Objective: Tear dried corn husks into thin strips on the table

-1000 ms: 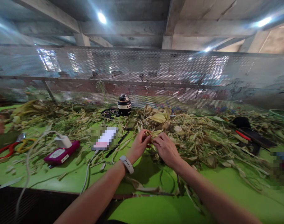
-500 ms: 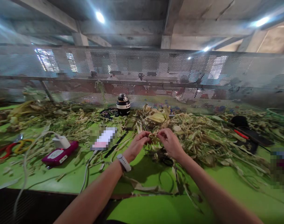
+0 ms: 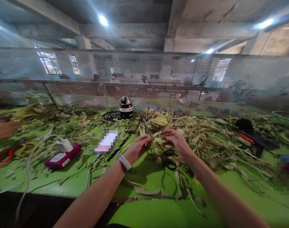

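My left hand (image 3: 138,148), with a white watch on its wrist, and my right hand (image 3: 176,141) meet over a heap of dried corn husks (image 3: 201,139) on a green table (image 3: 144,215). Both pinch the same small bundle of husk strips (image 3: 156,139), left fingers closed on its left end, right fingers curled on its right end. Black-handled scissors (image 3: 169,160) lie on the table just below my right hand. Long husk strips trail toward the front edge.
A magenta device with a white charger (image 3: 62,153) and cable lies at left, near red and yellow scissors (image 3: 9,152). Another person's hand (image 3: 4,129) shows at the far left. A black and white bottle (image 3: 126,107) stands by the perforated metal screen (image 3: 144,79). Dark tools (image 3: 255,139) lie at right.
Both hands rose slightly and moved a little apart, drawing the husk bundle out. The black scissors below my right hand came into view. The other person's hand at far left moved further in.
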